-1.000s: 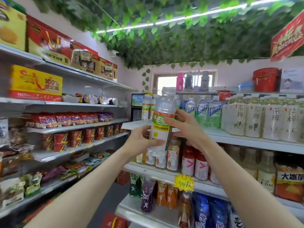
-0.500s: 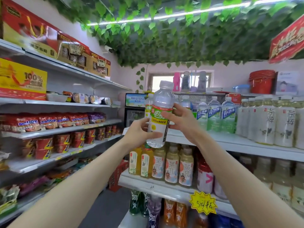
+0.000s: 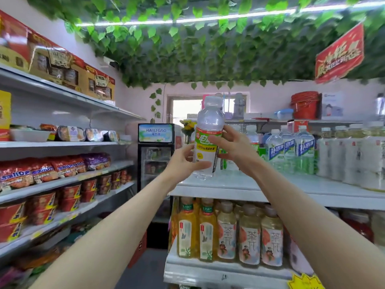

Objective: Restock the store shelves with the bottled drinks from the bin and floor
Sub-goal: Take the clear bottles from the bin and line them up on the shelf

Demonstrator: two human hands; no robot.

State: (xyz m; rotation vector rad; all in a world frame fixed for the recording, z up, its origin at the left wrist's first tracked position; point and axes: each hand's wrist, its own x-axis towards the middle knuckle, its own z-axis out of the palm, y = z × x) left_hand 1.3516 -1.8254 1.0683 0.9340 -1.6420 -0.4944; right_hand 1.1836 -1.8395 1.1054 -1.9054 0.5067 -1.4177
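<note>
A clear drink bottle (image 3: 209, 119) with a white cap and a green, red and yellow label stands upright in both my hands. My left hand (image 3: 183, 162) wraps its lower part from the left. My right hand (image 3: 234, 148) grips the label from the right. The bottle's base hovers just above the left end of the white top shelf (image 3: 229, 185). Clear bottles with blue labels (image 3: 290, 152) and white tea bottles (image 3: 352, 157) stand further right on that shelf.
Below the top shelf, yellow and pale tea bottles (image 3: 227, 232) fill the second shelf. A small drinks fridge (image 3: 155, 161) stands at the aisle's end. Snack shelves (image 3: 62, 180) run along the left. Red buckets (image 3: 304, 105) sit high at the back right.
Both hands kept hold of the bottle and carried it up and right, from in front of the lower shelves to just over the top shelf's left end. The view tilted upward.
</note>
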